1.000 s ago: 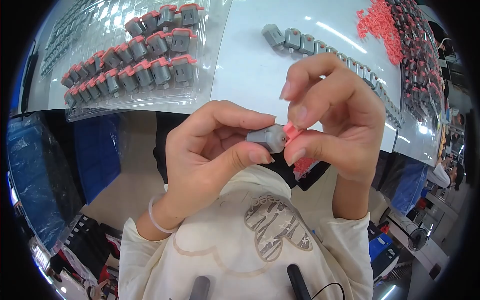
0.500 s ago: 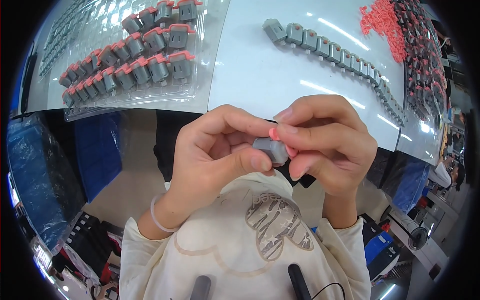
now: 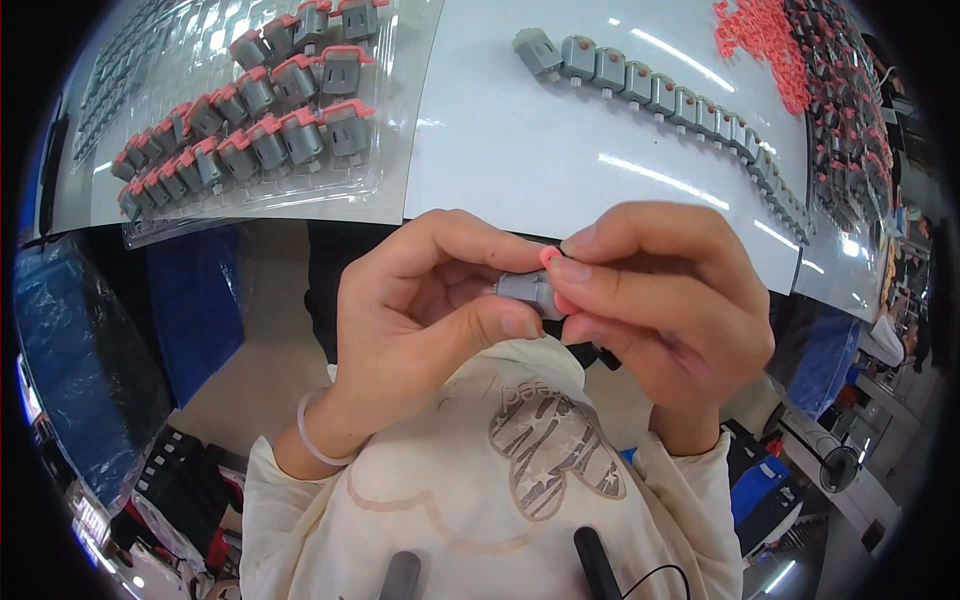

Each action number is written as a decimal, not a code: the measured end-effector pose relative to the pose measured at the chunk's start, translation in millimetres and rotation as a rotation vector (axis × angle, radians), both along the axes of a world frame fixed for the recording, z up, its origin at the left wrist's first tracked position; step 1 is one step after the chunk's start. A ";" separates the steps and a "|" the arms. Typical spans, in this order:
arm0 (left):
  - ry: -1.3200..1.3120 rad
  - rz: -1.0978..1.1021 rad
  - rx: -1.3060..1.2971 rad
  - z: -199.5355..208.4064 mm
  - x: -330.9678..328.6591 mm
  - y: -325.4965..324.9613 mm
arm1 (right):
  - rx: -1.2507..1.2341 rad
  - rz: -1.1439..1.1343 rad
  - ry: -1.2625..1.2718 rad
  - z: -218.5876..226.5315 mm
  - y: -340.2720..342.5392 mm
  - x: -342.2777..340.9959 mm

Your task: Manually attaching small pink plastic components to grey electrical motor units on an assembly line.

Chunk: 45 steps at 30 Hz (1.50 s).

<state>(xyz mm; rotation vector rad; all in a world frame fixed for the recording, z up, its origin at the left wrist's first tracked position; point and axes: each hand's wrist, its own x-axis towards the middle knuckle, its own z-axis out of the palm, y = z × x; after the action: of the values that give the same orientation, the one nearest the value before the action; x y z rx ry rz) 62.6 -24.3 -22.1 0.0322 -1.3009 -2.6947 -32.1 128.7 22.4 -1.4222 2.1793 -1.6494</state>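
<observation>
A small grey motor [image 3: 522, 288] sits between two bare hands, off the near edge of a white table [image 3: 480, 160] and in front of the worker's pale shirt [image 3: 560, 440]. The left hand [image 3: 400, 310] pinches it narrowly by the sides, index finger along the top and thumb beneath, a hold that seems chosen to steady the body while leaving its right end within reach. At that end the right hand [image 3: 690, 300] closes its fingertips on a pink clip [image 3: 549, 257], which touches the motor; the fingers hide whether it is fully seated.

Just beyond the grip and to its right, a curving row of grey motors [image 3: 637, 82] stands without clips, apparently lined up for easy picking. Farther out on that side lie a loose heap of pink clips [image 3: 760, 50] and a dense group of clipped motors [image 3: 835, 120]. Beyond the grip to the left, a clear plastic tray [image 3: 330, 190] bears more motors wearing pink clips, ranked in rows, perhaps to keep them orderly.

Both forearms rise from below, elbows bent, wrists turned inward so the fingertips meet. The left palm faces right, its other fingers curled behind the motor; the right knuckles arch outward.
</observation>
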 end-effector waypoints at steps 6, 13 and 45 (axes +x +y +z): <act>0.013 -0.045 -0.017 2.0 -0.7 1.3 | -0.006 0.024 -0.113 1.5 2.5 0.9; 0.041 -0.023 -0.178 9.7 -1.8 -0.5 | -0.045 -0.001 -0.114 -3.3 5.4 -2.6; 0.086 0.020 -0.337 36.0 -9.8 -7.6 | -0.200 0.217 -0.066 -20.6 -7.5 -19.4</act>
<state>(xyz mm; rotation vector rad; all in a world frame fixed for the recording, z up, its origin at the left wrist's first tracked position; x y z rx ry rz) 52.9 -31.9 13.9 -0.1056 -1.6946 -2.3953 -51.5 121.2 1.7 -1.5627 1.7943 -1.8454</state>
